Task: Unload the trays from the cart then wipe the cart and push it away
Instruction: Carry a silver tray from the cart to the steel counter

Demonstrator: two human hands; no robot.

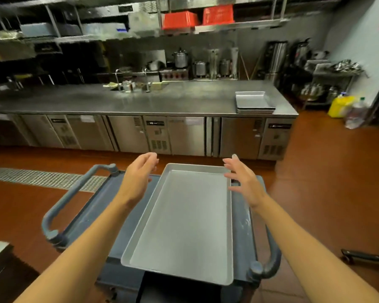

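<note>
Tray on cart: a shallow rectangular aluminium tray [184,219] lies flat on the blue-grey plastic cart [242,217], its near corner overhanging the cart's edge.
Long axis: runs from 6 o'clock toward 12, leaning slightly right.
Left hand [138,178]: fingers relaxed and a little apart, holding nothing; hangs at 9 o'clock off the tray's far end, clear of the rim.
Right hand [242,180]: fingers spread, empty; over the far right corner, at 3 o'clock. Contact with the rim cannot be told.
Nearer hand: the right, by my judgement.
Trays already unloaded: a stack of like metal trays [254,102] sits on the long steel counter [140,101] at 1 o'clock.
Next move, judged: both hands close inward on the long rims and lift.
</note>
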